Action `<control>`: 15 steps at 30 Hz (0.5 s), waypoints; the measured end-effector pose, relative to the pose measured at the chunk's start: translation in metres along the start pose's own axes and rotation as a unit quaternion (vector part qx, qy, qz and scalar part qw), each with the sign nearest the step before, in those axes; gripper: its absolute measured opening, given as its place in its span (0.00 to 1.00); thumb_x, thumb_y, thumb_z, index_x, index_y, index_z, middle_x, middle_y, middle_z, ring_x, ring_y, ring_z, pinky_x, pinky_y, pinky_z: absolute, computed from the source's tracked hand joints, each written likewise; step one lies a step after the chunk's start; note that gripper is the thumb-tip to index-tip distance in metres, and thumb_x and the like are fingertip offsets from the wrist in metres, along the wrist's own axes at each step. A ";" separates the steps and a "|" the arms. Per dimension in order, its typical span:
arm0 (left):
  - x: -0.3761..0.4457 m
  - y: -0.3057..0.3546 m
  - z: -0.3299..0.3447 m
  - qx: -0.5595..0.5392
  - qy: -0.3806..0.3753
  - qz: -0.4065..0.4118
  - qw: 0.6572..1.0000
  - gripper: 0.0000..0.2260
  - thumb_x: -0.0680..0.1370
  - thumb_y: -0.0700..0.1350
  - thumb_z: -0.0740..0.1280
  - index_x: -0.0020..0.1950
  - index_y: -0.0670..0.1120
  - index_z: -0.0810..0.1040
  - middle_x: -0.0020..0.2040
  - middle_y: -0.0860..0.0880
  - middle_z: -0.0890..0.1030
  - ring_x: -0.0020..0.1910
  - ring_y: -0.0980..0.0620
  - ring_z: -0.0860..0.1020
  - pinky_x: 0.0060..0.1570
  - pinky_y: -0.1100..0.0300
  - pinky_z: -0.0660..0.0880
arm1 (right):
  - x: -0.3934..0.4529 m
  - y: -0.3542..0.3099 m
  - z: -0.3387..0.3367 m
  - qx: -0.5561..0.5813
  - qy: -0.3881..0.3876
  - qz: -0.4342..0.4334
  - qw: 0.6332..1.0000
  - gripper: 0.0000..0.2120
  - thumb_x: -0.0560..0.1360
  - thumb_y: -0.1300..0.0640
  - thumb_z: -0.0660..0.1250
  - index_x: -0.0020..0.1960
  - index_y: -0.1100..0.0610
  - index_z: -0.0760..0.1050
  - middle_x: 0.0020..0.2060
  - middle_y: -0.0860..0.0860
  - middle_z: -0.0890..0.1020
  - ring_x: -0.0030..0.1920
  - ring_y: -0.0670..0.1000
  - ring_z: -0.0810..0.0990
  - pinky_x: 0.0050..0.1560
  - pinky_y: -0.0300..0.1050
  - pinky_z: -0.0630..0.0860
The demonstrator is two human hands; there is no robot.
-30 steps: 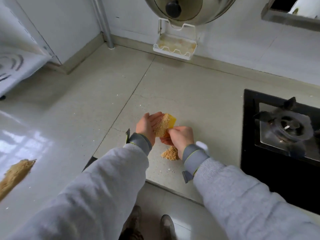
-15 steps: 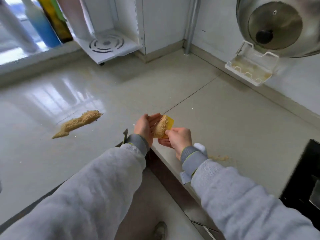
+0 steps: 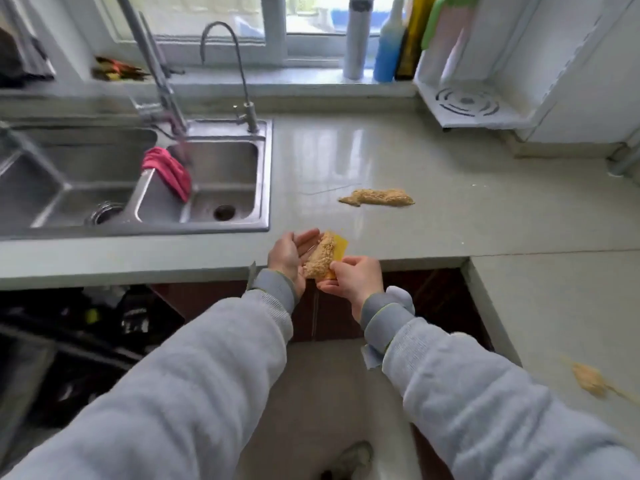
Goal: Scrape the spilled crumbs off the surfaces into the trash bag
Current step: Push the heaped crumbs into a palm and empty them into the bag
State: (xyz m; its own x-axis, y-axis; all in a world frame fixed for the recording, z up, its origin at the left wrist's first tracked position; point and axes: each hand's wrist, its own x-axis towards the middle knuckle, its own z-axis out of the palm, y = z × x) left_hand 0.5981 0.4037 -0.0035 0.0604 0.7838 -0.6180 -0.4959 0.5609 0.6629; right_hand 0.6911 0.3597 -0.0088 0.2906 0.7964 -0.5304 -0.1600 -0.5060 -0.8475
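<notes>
One heaped load of crumbs [image 3: 321,256] rides your yellow scraper [image 3: 337,244], pinched by your right hand [image 3: 353,280], your cupped, relaxed left hand [image 3: 291,256] alongside. Tilt it and crumbs fall floorward; no trash bag shows.

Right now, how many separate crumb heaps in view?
3. One on the yellow scraper between both hands, one on the counter right of the sink, one at the counter's near right edge. More may lie out of view.

A: Where does the single view sit?

B: On the person's head, looking forward and down, close over the pale stone countertop [image 3: 398,161].

A: Facing which way?

B: Toward the stainless steel double sink [image 3: 214,188] and white-framed window [image 3: 277,26].
</notes>
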 end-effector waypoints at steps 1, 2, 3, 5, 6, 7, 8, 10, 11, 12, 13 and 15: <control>-0.007 0.005 -0.026 -0.015 0.018 0.009 1.000 0.21 0.82 0.46 0.49 0.44 0.40 0.78 0.45 0.43 0.81 0.41 0.50 0.79 0.42 0.58 0.76 | -0.013 0.006 0.020 -0.022 -0.021 0.001 1.000 0.06 0.74 0.70 0.59 0.50 0.66 0.72 0.30 0.62 0.78 0.26 0.55 0.80 0.25 0.40 0.78; -0.017 0.009 -0.049 -0.029 0.027 0.016 0.999 0.21 0.82 0.46 0.49 0.44 0.40 0.78 0.45 0.43 0.81 0.41 0.50 0.79 0.43 0.58 0.76 | -0.023 0.014 0.037 -0.039 -0.038 0.000 0.999 0.06 0.74 0.70 0.60 0.49 0.66 0.73 0.31 0.63 0.79 0.27 0.56 0.81 0.26 0.40 0.79; -0.027 0.014 -0.077 -0.042 0.041 0.030 0.998 0.20 0.82 0.46 0.49 0.44 0.40 0.78 0.44 0.43 0.81 0.41 0.50 0.79 0.43 0.58 0.77 | -0.035 0.023 0.057 -0.053 -0.061 0.003 0.997 0.06 0.74 0.69 0.60 0.48 0.65 0.74 0.34 0.63 0.80 0.29 0.56 0.81 0.28 0.41 0.79; -0.048 0.022 -0.127 -0.083 0.073 0.052 0.992 0.20 0.82 0.46 0.50 0.45 0.39 0.79 0.44 0.43 0.81 0.42 0.51 0.80 0.44 0.59 0.77 | -0.054 0.042 0.096 -0.085 -0.103 0.007 0.991 0.05 0.74 0.69 0.61 0.47 0.65 0.74 0.39 0.64 0.81 0.30 0.56 0.82 0.31 0.42 0.80; -0.056 0.025 -0.154 -0.103 0.092 0.060 0.989 0.20 0.83 0.46 0.50 0.47 0.38 0.79 0.46 0.43 0.81 0.42 0.51 0.80 0.44 0.61 0.77 | -0.065 0.054 0.115 -0.100 -0.124 0.010 0.987 0.06 0.74 0.68 0.61 0.50 0.65 0.75 0.42 0.64 0.82 0.31 0.55 0.83 0.32 0.43 0.81; -0.074 0.030 -0.203 -0.146 0.128 0.081 0.978 0.21 0.83 0.47 0.50 0.51 0.37 0.79 0.47 0.43 0.82 0.42 0.52 0.80 0.43 0.62 0.77 | -0.088 0.073 0.153 -0.136 -0.170 0.016 0.976 0.08 0.75 0.67 0.62 0.53 0.65 0.75 0.44 0.64 0.82 0.31 0.55 0.83 0.33 0.43 0.81; -0.083 0.031 -0.234 -0.165 0.148 0.101 0.970 0.21 0.83 0.47 0.50 0.55 0.36 0.78 0.50 0.43 0.82 0.43 0.52 0.80 0.42 0.62 0.76 | -0.103 0.084 0.175 -0.158 -0.199 0.021 0.967 0.09 0.75 0.66 0.62 0.54 0.65 0.75 0.45 0.64 0.82 0.32 0.55 0.84 0.36 0.45 0.82; -0.102 0.028 -0.266 -0.173 0.169 0.105 0.965 0.22 0.83 0.48 0.50 0.60 0.36 0.77 0.53 0.42 0.80 0.43 0.52 0.79 0.42 0.63 0.76 | -0.117 0.101 0.196 -0.186 -0.234 0.011 0.954 0.05 0.75 0.65 0.62 0.46 0.62 0.77 0.42 0.64 0.83 0.33 0.57 0.84 0.42 0.51 0.83; -0.105 0.026 -0.268 -0.177 0.177 0.105 0.962 0.22 0.83 0.48 0.50 0.59 0.36 0.78 0.54 0.41 0.80 0.44 0.52 0.79 0.44 0.62 0.76 | -0.120 0.102 0.200 -0.198 -0.231 0.001 0.952 0.07 0.74 0.65 0.62 0.40 0.61 0.77 0.40 0.64 0.83 0.34 0.58 0.84 0.45 0.54 0.82; -0.114 0.023 -0.292 -0.191 0.205 0.123 0.952 0.22 0.83 0.48 0.50 0.56 0.37 0.80 0.55 0.41 0.80 0.44 0.52 0.79 0.45 0.62 0.76 | -0.129 0.115 0.218 -0.223 -0.252 -0.004 0.942 0.10 0.73 0.64 0.62 0.34 0.59 0.77 0.37 0.63 0.83 0.34 0.59 0.84 0.46 0.57 0.82; -0.128 0.021 -0.314 -0.208 0.237 0.134 0.939 0.22 0.83 0.48 0.50 0.52 0.39 0.81 0.55 0.42 0.81 0.45 0.52 0.79 0.46 0.61 0.76 | -0.141 0.129 0.235 -0.252 -0.279 -0.009 0.926 0.12 0.72 0.63 0.62 0.31 0.58 0.77 0.35 0.62 0.84 0.36 0.61 0.84 0.46 0.59 0.81; -0.154 0.012 -0.363 -0.253 0.298 0.156 0.907 0.21 0.82 0.48 0.51 0.49 0.41 0.81 0.56 0.43 0.81 0.47 0.51 0.80 0.47 0.60 0.76 | -0.170 0.156 0.265 -0.314 -0.342 -0.024 0.885 0.12 0.70 0.62 0.62 0.29 0.59 0.77 0.32 0.60 0.84 0.38 0.63 0.84 0.46 0.61 0.81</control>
State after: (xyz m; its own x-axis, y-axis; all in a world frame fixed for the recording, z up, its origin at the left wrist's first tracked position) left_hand 0.2680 0.1928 -0.0534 -0.5552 0.5158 -0.6524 -0.7518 0.0243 0.6590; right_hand 0.3667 0.2329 -0.0562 -0.3909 0.7280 -0.5633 0.4556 -0.3787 -0.8056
